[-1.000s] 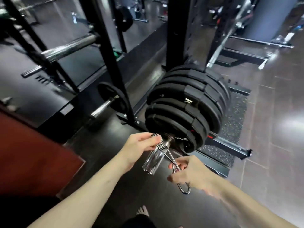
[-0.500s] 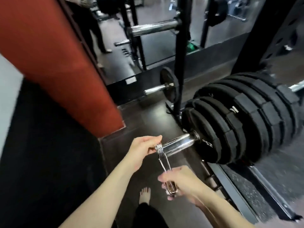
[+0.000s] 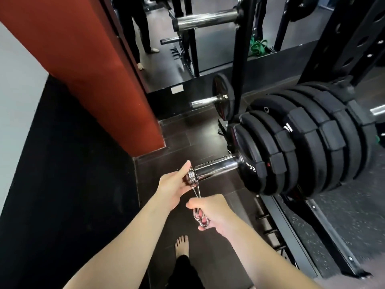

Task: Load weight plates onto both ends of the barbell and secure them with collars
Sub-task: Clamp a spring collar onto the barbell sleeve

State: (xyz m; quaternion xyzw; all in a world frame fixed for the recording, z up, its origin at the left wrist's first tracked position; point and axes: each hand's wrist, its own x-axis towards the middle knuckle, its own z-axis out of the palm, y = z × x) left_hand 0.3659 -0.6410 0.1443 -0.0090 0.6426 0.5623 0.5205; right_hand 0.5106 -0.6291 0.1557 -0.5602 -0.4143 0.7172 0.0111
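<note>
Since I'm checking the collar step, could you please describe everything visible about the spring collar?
The spring collar is a bright, chrome-looking wire clip: a tight coil with two long handles ending in loops. The coil sits around the very tip of the barbell sleeve, well short of the plates. The left hand steadies the coil; the right hand squeezes the handles together, which point down toward the person.

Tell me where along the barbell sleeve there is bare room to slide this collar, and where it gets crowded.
Free: the bare chrome sleeve between the spring collar at its tip and the outermost plate.

Crowded: the tip itself, where the left hand steadies the coil and the right hand squeezes the handles. Past that plate face, the stacked plates leave no room.
</note>
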